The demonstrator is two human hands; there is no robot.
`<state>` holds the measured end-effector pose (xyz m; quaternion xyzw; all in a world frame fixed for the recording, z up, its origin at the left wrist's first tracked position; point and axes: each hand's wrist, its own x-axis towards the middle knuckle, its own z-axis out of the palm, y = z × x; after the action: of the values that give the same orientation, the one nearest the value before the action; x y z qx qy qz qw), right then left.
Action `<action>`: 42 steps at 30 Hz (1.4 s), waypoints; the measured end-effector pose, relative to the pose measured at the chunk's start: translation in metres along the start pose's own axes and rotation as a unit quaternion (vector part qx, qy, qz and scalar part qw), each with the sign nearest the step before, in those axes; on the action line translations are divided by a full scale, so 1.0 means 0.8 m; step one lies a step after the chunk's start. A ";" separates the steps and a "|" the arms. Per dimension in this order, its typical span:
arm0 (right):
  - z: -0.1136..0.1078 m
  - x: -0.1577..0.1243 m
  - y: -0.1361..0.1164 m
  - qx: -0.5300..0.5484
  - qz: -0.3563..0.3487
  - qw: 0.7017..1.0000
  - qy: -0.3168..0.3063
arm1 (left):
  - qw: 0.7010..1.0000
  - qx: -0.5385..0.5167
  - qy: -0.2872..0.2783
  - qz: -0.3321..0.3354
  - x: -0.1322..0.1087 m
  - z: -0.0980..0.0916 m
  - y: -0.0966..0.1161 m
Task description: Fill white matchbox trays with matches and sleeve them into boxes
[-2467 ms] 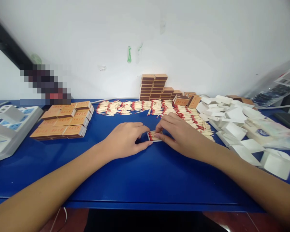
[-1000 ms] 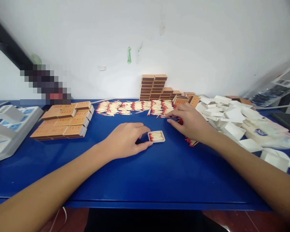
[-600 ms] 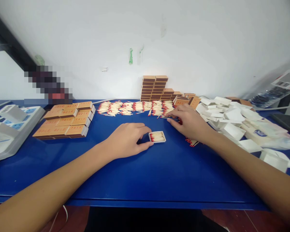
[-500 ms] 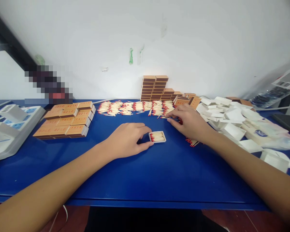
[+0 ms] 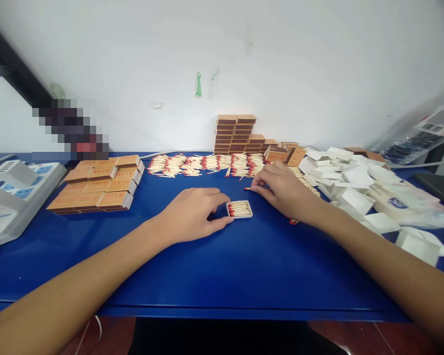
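Note:
My left hand (image 5: 190,214) rests on the table with thumb and fingers closed on the left end of a small white matchbox tray (image 5: 240,215). Inside that tray lies a layer of red-headed matches (image 5: 240,209), heads to the left. Just beyond it on the right, my right hand (image 5: 281,190) pinches a match (image 5: 247,188), its red head pointing left. Most of the match's stick is hidden by the fingers. More loose matches (image 5: 308,183) show behind and below the right hand, partly covered by it.
Piles of matches (image 5: 209,163) line the wall side. Behind them stand stacked matchboxes (image 5: 235,135). At left are orange matchboxes (image 5: 103,185) and a power strip (image 5: 40,197). White empty trays (image 5: 355,177) and a tissue pack (image 5: 403,204) crowd the right of the blue table (image 5: 225,276).
My right hand has drawn back slightly from the match pile, toward the tray, with a match now showing at its fingertips. My left hand keeps its hold on the tray.

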<state>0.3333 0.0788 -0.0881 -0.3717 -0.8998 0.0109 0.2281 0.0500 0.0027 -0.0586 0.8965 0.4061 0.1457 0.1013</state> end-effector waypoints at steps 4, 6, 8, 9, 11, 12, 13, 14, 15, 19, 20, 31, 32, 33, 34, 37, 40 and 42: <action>-0.006 -0.003 -0.023 0.034 -0.014 0.999 0.011 | 1.000 -0.001 0.001 0.001 0.001 0.000 -0.001; -0.010 -0.005 -0.039 0.053 -0.023 0.998 0.016 | 1.000 -0.001 0.001 0.000 0.001 0.001 -0.001; -0.012 -0.006 -0.053 0.064 -0.037 0.997 0.009 | 1.000 0.001 0.000 -0.001 0.002 0.001 0.000; -0.012 -0.007 -0.059 0.064 -0.043 0.997 0.003 | 1.000 0.003 0.000 -0.001 0.003 0.001 0.000; -0.011 -0.007 -0.066 0.058 -0.052 0.997 -0.009 | 1.000 0.006 0.000 0.000 0.003 0.001 -0.001; -0.010 -0.007 -0.068 0.057 -0.052 0.997 -0.012 | 1.000 0.007 0.001 0.000 0.004 0.002 -0.001; -0.009 -0.008 -0.068 0.060 -0.050 0.997 -0.013 | 1.000 0.008 0.001 0.001 0.004 0.002 -0.001; -0.008 -0.008 -0.068 0.064 -0.046 0.997 -0.013 | 1.000 0.008 0.001 0.002 0.004 0.002 -0.001; -0.008 -0.008 -0.067 0.069 -0.041 0.997 -0.011 | 1.000 0.007 0.000 0.003 0.004 0.003 -0.001; -0.011 -0.011 -0.059 0.069 -0.035 0.997 -0.001 | 1.000 0.001 -0.001 -0.001 0.003 0.003 -0.002; -0.013 -0.012 -0.057 0.067 -0.036 0.997 0.001 | 1.000 0.000 -0.002 -0.003 0.003 0.002 -0.002; -0.014 -0.013 -0.058 0.084 -0.019 0.996 -0.014 | 1.000 0.005 0.004 0.002 0.000 0.003 -0.005; -0.013 -0.013 -0.057 0.081 -0.020 0.996 -0.009 | 1.000 0.004 0.003 0.001 0.000 0.003 -0.005; -0.013 -0.014 -0.056 0.077 -0.020 0.997 -0.003 | 1.000 0.003 0.002 0.000 0.001 0.003 -0.005; -0.013 -0.014 -0.055 0.073 -0.020 0.997 0.000 | 1.000 0.002 0.001 -0.002 0.001 0.003 -0.004; -0.013 -0.015 -0.052 0.069 -0.020 0.997 -0.006 | 1.000 -0.003 -0.002 -0.004 0.002 0.002 -0.003; -0.012 -0.015 -0.051 0.078 -0.018 0.997 -0.015 | 1.000 -0.002 -0.003 -0.003 0.004 0.002 -0.002; -0.012 -0.015 -0.051 0.083 -0.017 0.996 -0.017 | 1.000 0.001 -0.002 -0.003 0.004 0.002 -0.002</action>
<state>0.3173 0.0397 -0.0764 -0.3355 -0.9058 0.0881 0.2433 0.0511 0.0061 -0.0601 0.8958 0.4084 0.1431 0.1019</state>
